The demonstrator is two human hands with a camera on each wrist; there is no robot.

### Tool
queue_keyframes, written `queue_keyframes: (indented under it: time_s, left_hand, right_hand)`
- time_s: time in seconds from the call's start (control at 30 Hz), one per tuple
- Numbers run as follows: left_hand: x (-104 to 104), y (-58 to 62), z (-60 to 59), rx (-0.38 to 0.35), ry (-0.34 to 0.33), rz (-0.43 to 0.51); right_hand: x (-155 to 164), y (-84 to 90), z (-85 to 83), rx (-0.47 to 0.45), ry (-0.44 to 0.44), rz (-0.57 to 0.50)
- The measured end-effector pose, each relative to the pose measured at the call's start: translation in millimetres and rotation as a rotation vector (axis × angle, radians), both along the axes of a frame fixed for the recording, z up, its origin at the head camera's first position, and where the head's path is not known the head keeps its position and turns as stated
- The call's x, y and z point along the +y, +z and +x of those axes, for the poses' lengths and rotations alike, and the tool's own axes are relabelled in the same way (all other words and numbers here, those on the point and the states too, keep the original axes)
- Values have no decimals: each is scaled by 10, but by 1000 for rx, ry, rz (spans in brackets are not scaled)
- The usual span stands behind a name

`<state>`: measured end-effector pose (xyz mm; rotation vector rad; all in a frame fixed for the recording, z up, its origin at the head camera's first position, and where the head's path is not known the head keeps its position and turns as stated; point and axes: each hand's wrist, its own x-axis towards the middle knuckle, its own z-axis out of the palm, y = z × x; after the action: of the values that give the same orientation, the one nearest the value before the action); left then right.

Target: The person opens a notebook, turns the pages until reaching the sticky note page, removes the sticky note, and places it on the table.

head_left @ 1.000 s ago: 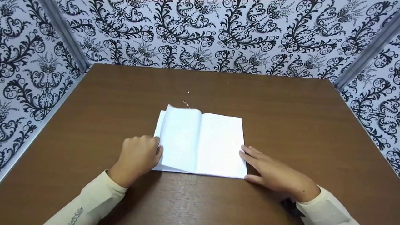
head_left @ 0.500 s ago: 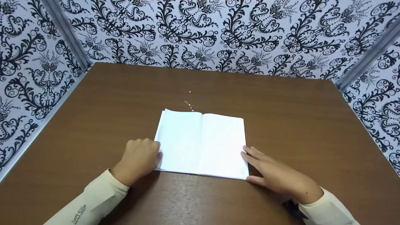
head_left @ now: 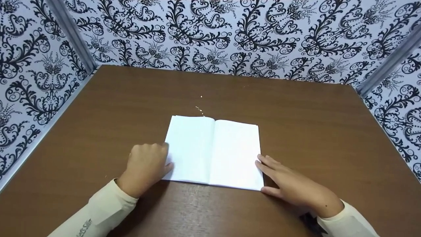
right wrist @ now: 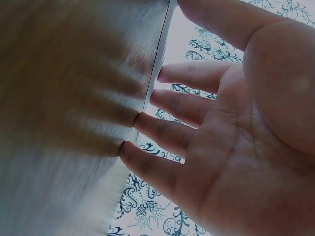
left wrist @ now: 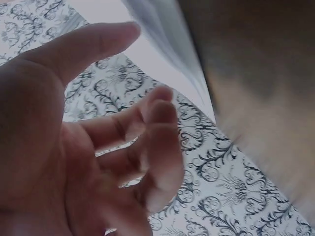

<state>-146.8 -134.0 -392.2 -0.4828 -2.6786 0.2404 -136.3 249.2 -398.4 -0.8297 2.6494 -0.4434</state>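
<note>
A notebook (head_left: 235,154) with blank white pages lies open and flat on the brown table. At its left edge is my left hand (head_left: 148,168), knuckles up, with the thumb over the margin of the left page. The left wrist view shows that hand's fingers (left wrist: 165,147) loosely bent and the thumb held apart from them, with no page between. My right hand (head_left: 292,184) touches the notebook's right edge with extended fingertips, its thumb by the lower right corner. In the right wrist view its fingers (right wrist: 162,132) are spread and reach the table and the notebook's edge (right wrist: 170,49).
The brown table (head_left: 296,108) extends around the notebook. Small pale specks (head_left: 199,109) lie just beyond its top edge. Patterned black-and-white walls (head_left: 210,36) close off the back and both sides. Something dark (head_left: 310,220) shows under the right wrist.
The lifted left page has come down and now lies flat on the left side. My left hand's thumb has spread away from its fingers. The right hand stays at the right edge.
</note>
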Motion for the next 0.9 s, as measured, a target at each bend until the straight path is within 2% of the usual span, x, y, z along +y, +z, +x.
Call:
queue_keyframes:
  time_s: [0.13, 0.3, 0.43, 0.53, 0.6, 0.73, 0.9]
  left_hand:
    - [202, 49, -34, 51, -84, 65]
    - [571, 120, -81, 26, -204, 85]
    - [838, 150, -86, 3, -249, 79]
    - [1010, 150, -110, -14, -268, 35]
    - [1096, 145, -121, -48, -274, -19]
    - [1181, 123, -109, -176, -276, -136]
    - [1198, 65, -85, -330, -260, -187]
  right_hand:
    - [4, 1, 16, -21, -21, 19]
    - [0, 19, 11, -27, -30, 26]
    - [-10, 10, -5, 8, -5, 15]
    - [1, -3, -8, 35, 5, 6]
    - [4, -11, -8, 37, 4, 1]
    - [2, -22, -10, 47, 9, -6]
    - [2, -22, 4, 62, 18, -12]
